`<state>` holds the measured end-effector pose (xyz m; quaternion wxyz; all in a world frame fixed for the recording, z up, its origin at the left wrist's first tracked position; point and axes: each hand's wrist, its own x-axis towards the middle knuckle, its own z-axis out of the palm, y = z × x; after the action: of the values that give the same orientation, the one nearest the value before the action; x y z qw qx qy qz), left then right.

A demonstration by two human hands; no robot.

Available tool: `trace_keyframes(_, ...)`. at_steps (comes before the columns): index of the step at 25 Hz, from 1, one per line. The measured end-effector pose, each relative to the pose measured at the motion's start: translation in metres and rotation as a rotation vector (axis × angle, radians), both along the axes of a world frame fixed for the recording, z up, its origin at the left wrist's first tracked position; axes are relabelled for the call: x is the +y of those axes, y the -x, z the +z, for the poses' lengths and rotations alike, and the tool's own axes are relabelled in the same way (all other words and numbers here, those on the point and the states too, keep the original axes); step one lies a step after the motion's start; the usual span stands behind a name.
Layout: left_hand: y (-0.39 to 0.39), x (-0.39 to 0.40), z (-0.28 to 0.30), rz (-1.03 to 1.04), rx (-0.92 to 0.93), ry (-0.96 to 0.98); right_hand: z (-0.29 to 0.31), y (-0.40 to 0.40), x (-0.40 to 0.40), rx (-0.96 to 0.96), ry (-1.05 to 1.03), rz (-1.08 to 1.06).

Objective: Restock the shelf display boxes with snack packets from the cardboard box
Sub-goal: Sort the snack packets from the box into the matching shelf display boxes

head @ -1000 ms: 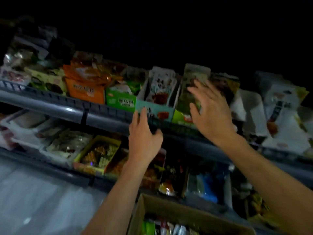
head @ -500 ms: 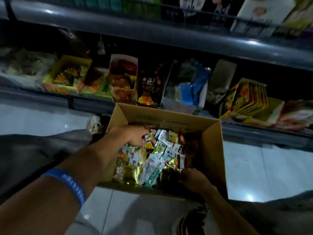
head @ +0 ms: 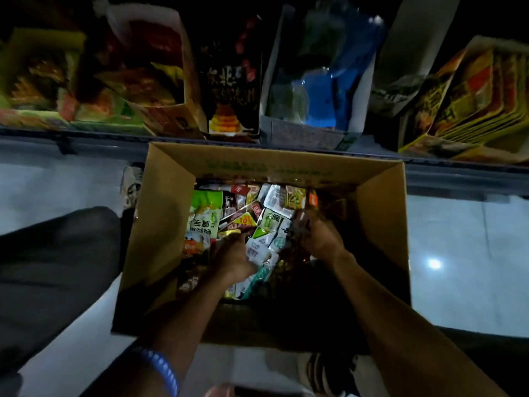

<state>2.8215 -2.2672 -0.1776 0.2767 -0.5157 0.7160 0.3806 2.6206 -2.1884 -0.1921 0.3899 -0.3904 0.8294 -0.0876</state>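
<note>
An open cardboard box (head: 160, 224) stands on the floor below the shelf, holding a heap of several mixed snack packets (head: 206, 216). Both my hands are down inside it. My left hand (head: 232, 259), with a blue wristband on its arm, has its fingers curled into the pile beside a white packet (head: 257, 250). My right hand (head: 320, 236) is curled round dark packets at the heap's right side. Its fingertips are hidden among them. Above the box, shelf display boxes stand in a row: a red one (head: 171, 118), a white and blue one (head: 309, 133) and a yellow one (head: 472, 104).
The grey shelf rail (head: 86, 138) runs just behind the box. Pale glossy floor tiles (head: 458, 253) lie on both sides. My dark trouser leg (head: 57, 267) is close to the box's left wall, and a shoe (head: 329, 373) is at its near edge.
A second ago both hands were up at the upper shelf boxes. My view dropped to the cardboard box, and both hands now meet in the middle of the packet heap.
</note>
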Motion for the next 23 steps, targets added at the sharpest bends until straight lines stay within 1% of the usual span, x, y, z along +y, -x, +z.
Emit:
trace_keyframes(1, 0.002, 0.002, -0.006, 0.009, -0.034, 0.058, -0.006, -0.001, 0.001, 0.000, 0.026, -0.036)
trace_keyframes(3, 0.007, 0.007, -0.015, -0.101, -0.074, 0.202, -0.010, -0.007, 0.003, 0.000, 0.034, -0.031)
trace_keyframes(5, 0.012, 0.011, -0.015, -0.154, 0.018, 0.245, -0.010, -0.017, 0.003, -0.072, -0.058, 0.052)
trace_keyframes(6, 0.013, 0.012, -0.017, -0.123, 0.076, 0.199, -0.013, -0.018, 0.003, -0.063, -0.062, 0.087)
trace_keyframes(9, 0.013, 0.016, -0.016, 0.179, 0.213, -0.096, -0.017, -0.010, 0.005, 0.041, 0.011, 0.193)
trace_keyframes(10, 0.013, 0.017, -0.018, 0.266, 0.255, -0.176, -0.016, -0.008, 0.006, 0.040, -0.010, 0.242)
trace_keyframes(11, 0.014, 0.017, -0.020, 0.310, 0.285, -0.229, -0.016, -0.007, 0.007, 0.043, -0.038, 0.289)
trace_keyframes(13, 0.019, 0.021, -0.024, 0.283, 0.296, -0.284, -0.014, -0.013, 0.008, 0.119, -0.056, 0.359)
trace_keyframes(14, 0.021, 0.024, -0.025, 0.267, 0.286, -0.277, -0.012, -0.016, 0.009, 0.159, -0.051, 0.381)
trace_keyframes(15, 0.022, 0.026, -0.025, 0.275, 0.283, -0.265, -0.011, -0.018, 0.009, 0.160, -0.044, 0.392)
trace_keyframes(17, 0.022, 0.029, -0.025, 0.316, 0.272, -0.280, -0.007, -0.014, 0.007, 0.048, 0.003, 0.378)
trace_keyframes(18, 0.023, 0.031, -0.026, 0.298, 0.252, -0.302, -0.005, -0.010, 0.008, -0.018, 0.040, 0.371)
trace_keyframes(20, 0.023, 0.036, -0.025, 0.266, 0.227, -0.343, -0.003, -0.002, 0.015, -0.067, 0.090, 0.347)
trace_keyframes(21, 0.023, 0.035, -0.023, 0.292, 0.234, -0.345, -0.002, -0.001, 0.020, -0.089, 0.100, 0.285)
trace_keyframes(23, 0.026, 0.028, -0.007, 0.378, 0.305, -0.337, 0.004, 0.004, 0.024, -0.223, 0.148, 0.046)
